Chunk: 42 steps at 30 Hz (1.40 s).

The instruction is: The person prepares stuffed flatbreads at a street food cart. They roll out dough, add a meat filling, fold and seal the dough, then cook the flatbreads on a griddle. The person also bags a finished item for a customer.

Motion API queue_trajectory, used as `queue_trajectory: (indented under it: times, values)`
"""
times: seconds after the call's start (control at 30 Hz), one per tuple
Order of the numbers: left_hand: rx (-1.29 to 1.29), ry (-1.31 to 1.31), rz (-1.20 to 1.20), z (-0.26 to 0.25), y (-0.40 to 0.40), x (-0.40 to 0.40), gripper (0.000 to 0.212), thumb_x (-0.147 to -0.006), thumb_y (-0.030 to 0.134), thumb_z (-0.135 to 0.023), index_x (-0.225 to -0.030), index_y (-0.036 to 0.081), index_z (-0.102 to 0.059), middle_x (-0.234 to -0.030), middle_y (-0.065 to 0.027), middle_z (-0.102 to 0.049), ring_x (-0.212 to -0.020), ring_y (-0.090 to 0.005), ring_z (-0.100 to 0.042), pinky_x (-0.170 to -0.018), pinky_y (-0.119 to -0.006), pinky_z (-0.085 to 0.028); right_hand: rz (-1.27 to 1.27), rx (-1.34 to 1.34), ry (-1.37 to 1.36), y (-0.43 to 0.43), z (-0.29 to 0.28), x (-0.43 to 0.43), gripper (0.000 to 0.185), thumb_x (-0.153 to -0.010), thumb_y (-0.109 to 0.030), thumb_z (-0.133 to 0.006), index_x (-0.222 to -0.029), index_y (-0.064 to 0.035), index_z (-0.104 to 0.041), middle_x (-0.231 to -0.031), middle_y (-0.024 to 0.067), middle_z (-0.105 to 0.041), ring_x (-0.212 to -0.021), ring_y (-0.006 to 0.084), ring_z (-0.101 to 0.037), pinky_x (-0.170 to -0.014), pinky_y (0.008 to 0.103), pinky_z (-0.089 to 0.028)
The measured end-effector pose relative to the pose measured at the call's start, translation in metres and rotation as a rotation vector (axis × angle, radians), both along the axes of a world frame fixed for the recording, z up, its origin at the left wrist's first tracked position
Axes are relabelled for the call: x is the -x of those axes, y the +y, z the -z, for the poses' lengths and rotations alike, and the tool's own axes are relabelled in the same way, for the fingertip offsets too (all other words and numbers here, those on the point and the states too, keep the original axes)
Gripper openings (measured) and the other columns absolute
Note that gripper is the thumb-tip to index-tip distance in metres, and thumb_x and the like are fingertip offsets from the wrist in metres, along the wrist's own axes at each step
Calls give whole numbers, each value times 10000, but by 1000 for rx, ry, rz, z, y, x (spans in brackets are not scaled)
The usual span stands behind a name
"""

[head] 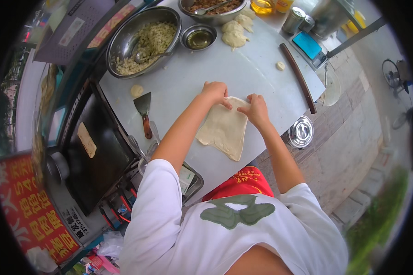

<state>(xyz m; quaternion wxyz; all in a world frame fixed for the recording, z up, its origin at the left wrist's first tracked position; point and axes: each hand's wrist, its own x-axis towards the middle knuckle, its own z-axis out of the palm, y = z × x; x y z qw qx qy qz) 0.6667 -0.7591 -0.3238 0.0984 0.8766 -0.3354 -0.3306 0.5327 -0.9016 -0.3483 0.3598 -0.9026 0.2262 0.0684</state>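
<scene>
A thin, flat sheet of dough (223, 129) lies on the pale worktop (179, 89) before me, wider towards its near, ragged edge. At its far left corner my left hand (217, 93) pinches the edge between thumb and fingers. My right hand (255, 109) grips the far right corner the same way. Between the hands the far edge of the dough looks slightly raised. A scraper (144, 111) with a wooden handle lies left of my left forearm. Small dough pieces rest near the scraper (136, 90) and near a dark wooden rolling pin (297, 77) at the right.
Along the far side stand a steel bowl of chopped filling (151, 41), a small bowl of oil (199, 37), a bowl of meat filling (213, 8), dough lumps (234, 34) and a scale (308, 44). A black griddle (99, 154) with one flat dough piece (86, 140) is at left.
</scene>
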Motion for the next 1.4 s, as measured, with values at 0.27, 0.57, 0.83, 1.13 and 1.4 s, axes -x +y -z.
queue_trajectory:
  times: [0.27, 0.57, 0.83, 1.13, 1.4]
  values:
    - [34, 45, 96, 6, 8, 5, 465, -541, 238, -873, -900, 85, -620, -941, -79, -658, -911, -256, -629, -785, -383, -474, -50, 188, -27, 16, 9, -7, 452, -574, -201, -862, -912, 1, -640, -860, 149, -655, -782, 268, -636, -699, 355, -514]
    - [62, 118, 39, 0, 24, 6, 398, -518, 130, -860, -886, 63, -723, -823, -111, -696, -790, -247, -660, -739, -352, -517, -97, -174, 177, 22, -16, -3, 336, -609, -124, -821, -922, -42, -731, -922, 135, -694, -776, 268, -650, -706, 348, -516]
    - [249, 88, 217, -27, 64, 53, 231, -608, 99, -771, -835, 76, -736, -784, -130, -686, -720, -270, -648, -664, -362, -506, -544, 17, -282, 26, -14, 51, 267, -693, -75, -713, -958, -109, -724, -861, 110, -694, -736, 300, -649, -686, 357, -520]
    - [244, 498, 265, -99, 109, 98, 303, -596, 172, -833, -853, 46, -734, -697, -73, -688, -635, -160, -626, -592, -307, -480, -976, -495, 178, 35, -117, 42, 206, -712, -111, -747, -900, -46, -694, -707, 78, -651, -626, 142, -561, -626, 305, -472]
    - [400, 209, -185, -189, 112, 84, 238, -672, 145, -810, -859, 21, -731, -643, -44, -658, -569, -99, -550, -561, -261, -441, -1118, -266, 27, 18, -211, -35, 241, -736, -54, -726, -973, -19, -695, -731, 41, -652, -639, 130, -556, -621, 271, -464]
